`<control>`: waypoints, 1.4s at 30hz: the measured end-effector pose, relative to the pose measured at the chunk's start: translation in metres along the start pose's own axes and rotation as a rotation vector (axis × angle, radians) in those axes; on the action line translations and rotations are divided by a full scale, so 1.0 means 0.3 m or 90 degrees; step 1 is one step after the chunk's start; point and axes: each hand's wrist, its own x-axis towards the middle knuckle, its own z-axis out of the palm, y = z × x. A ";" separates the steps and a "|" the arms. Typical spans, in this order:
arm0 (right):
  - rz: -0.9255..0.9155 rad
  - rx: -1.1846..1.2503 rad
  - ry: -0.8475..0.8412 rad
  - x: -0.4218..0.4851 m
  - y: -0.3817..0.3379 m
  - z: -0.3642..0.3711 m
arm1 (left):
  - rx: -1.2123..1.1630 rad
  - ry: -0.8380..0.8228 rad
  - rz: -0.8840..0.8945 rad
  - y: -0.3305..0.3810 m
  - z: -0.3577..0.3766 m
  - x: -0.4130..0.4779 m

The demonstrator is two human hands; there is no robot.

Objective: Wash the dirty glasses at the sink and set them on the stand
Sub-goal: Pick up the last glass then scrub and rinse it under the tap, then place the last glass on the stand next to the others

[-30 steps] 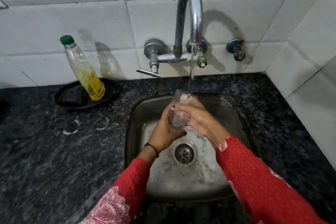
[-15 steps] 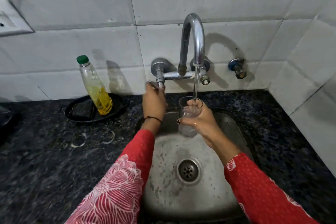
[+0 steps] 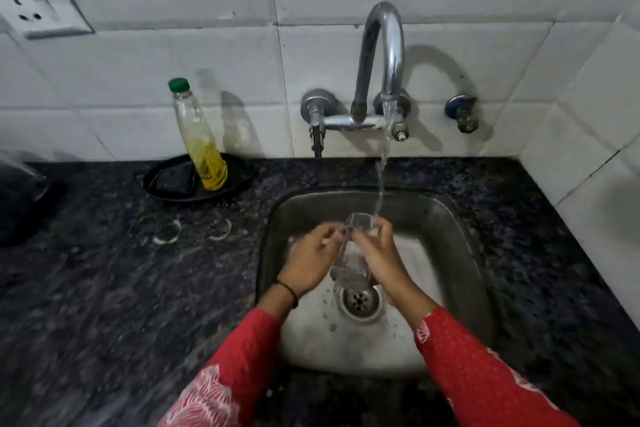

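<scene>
One glass is gripped between the left hand and right hand, over the sink, under one tap. One bottle stands on the bench.

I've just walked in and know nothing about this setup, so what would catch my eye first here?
First, the two hands in the steel sink: the left hand and right hand hold a clear glass under the thin stream from the curved tap. Next, the green-capped bottle with yellow liquid, standing in a black dish on the dark counter left of the sink.
</scene>
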 end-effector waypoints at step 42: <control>-0.472 -0.105 -0.201 -0.098 -0.397 1.741 | -0.119 0.525 0.027 -0.384 -1.594 -0.490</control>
